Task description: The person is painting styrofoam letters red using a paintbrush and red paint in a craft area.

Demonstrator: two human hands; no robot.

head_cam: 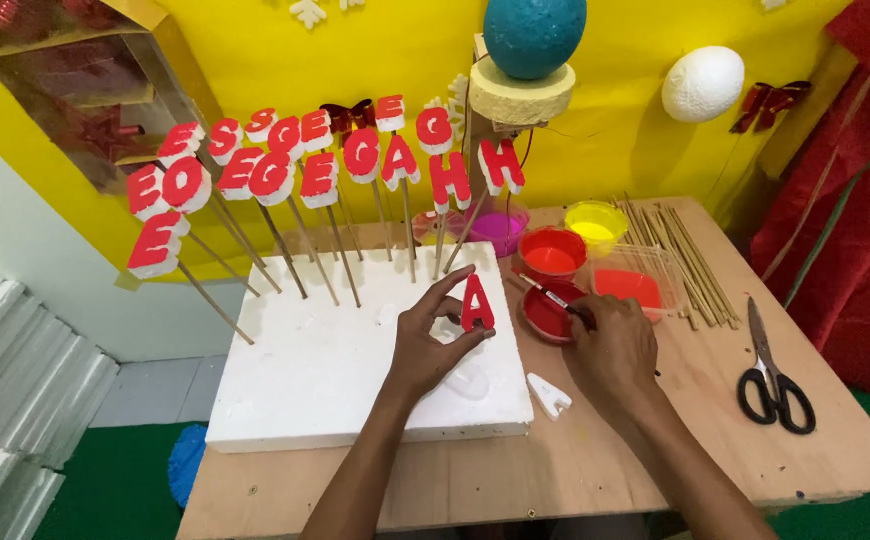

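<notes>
My left hand (430,345) pinches a red-painted foam letter (476,302) upright above the white foam block (335,380). My right hand (610,345) grips a thin paintbrush (547,293) whose tip points at the letter, just over a round red paint lid (545,315). An unpainted white foam piece (549,396) lies on the wooden table (675,440) between my forearms.
Many red foam letters on skewers (325,165) stand stuck in the block's far edge. Paint cups, pink (500,228), red (551,252), yellow (596,220), and a clear tray of red paint (627,285) sit behind. Loose skewers (685,260) and black scissors (773,375) lie right.
</notes>
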